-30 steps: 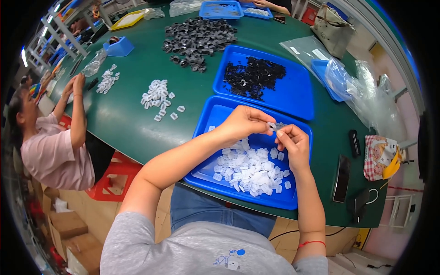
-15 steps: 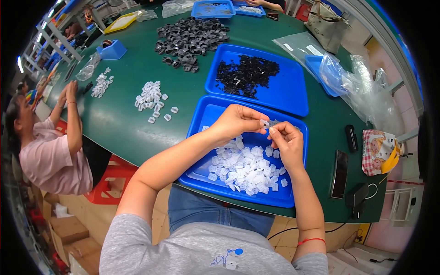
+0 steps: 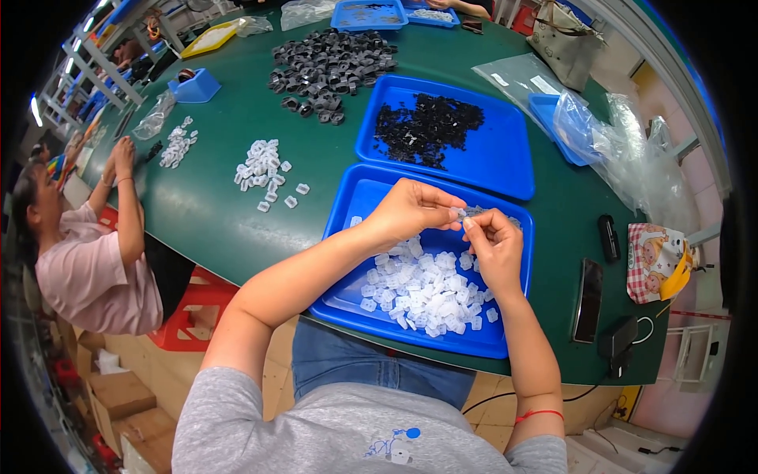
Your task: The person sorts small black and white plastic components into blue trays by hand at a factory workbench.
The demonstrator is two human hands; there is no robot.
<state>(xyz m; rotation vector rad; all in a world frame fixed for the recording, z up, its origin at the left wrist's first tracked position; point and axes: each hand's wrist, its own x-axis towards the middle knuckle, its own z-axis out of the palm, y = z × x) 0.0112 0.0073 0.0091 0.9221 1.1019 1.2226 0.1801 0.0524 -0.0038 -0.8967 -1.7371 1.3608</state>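
Work holds steady as we still pinch a small, apparently translucent piece (image 3: 461, 212) between left hand (image 3: 409, 212) and right hand (image 3: 497, 246), unreleased above the blue tray (image 3: 346, 294).

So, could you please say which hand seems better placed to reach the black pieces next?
Probably the left hand: it looks nearer than the right hand to the black pieces in the blue tray just beyond, though both hold a small pale piece.
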